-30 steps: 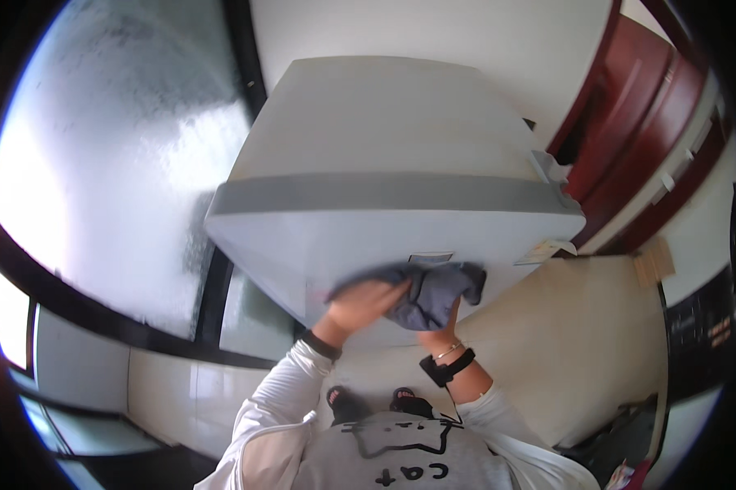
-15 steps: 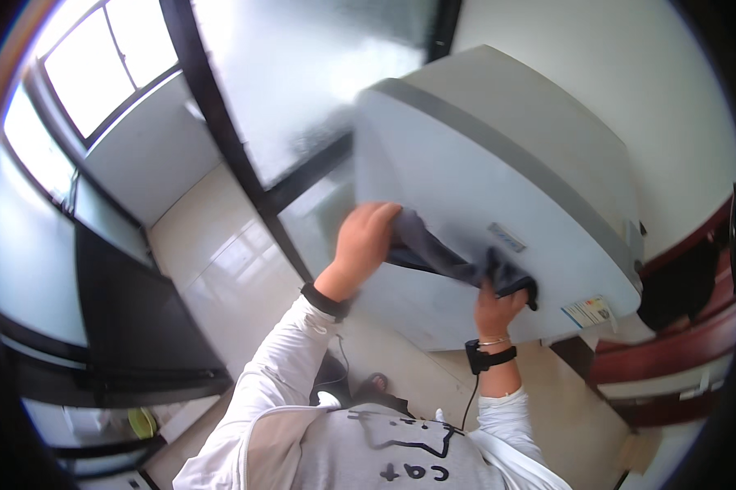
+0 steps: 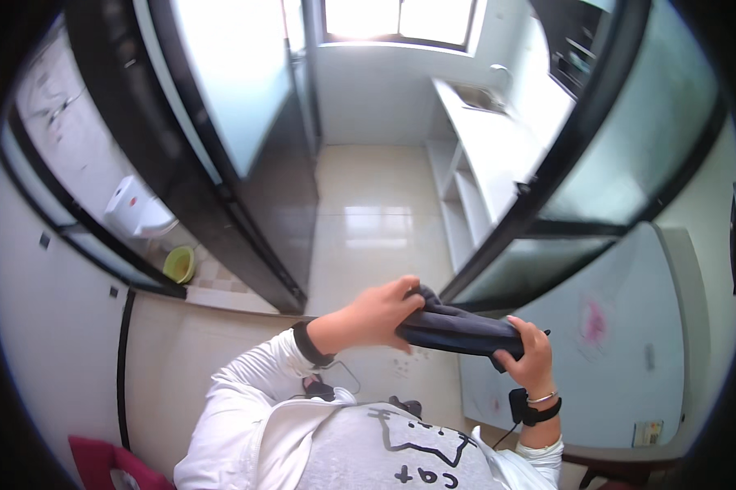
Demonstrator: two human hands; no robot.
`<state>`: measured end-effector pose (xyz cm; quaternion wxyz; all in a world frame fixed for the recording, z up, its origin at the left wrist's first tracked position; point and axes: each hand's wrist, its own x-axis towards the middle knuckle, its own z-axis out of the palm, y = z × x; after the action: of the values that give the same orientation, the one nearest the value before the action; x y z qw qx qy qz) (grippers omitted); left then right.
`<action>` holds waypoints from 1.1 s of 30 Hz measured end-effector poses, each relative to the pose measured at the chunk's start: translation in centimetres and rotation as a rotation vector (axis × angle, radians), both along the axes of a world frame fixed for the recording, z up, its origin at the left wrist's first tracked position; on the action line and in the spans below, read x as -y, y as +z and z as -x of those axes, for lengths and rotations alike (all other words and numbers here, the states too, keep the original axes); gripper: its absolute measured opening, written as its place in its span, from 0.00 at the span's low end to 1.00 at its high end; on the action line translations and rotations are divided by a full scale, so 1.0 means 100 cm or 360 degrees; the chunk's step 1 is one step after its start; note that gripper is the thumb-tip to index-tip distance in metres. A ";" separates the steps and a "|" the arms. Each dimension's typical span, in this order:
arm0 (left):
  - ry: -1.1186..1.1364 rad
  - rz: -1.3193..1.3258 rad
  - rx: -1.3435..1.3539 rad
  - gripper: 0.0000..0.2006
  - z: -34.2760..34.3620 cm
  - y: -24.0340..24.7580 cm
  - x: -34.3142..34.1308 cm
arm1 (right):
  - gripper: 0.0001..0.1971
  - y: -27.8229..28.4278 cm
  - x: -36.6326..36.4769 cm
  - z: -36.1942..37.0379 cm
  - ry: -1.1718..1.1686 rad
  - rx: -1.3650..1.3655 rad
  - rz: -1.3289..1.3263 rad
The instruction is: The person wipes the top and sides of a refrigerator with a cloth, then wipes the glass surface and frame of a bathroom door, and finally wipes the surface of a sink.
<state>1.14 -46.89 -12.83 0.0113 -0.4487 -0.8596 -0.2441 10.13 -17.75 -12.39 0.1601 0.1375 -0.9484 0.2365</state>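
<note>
While the head camera looks steeply down, a dark blue cloth is seen stretched between both hands at chest height, in front of the white long-sleeved top worn by the person. The left hand is closed around the cloth's left end, fingers curled over the bunched fabric, with a dark band at the wrist. The right hand is clamped on the right end, thumb uppermost, and a black watch and a thin bracelet are noted on that wrist. The cloth is rolled or folded into a thick strip, slightly sagging toward the right; no part of it touches any surface. Just to the right of the right hand a pale grey appliance with a pinkish smudge on its face is recorded. Beyond the hands, a glossy tiled floor runs through a doorway framed in black, with frosted glass panels on either side. A white counter lies along the far room's right side. A yellow-green basin is noted on the floor at left.
</note>
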 end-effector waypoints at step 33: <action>0.1717 -0.1288 -0.1378 0.33 0.133 0.048 0.343 | 0.43 0.060 0.518 0.242 0.0521 -0.0963 0.0987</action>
<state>-12.13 -81.17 -8.03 0.6223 0.0128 -0.7221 -0.3020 -14.03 -69.54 -6.40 0.4237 0.2940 -0.7094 0.4804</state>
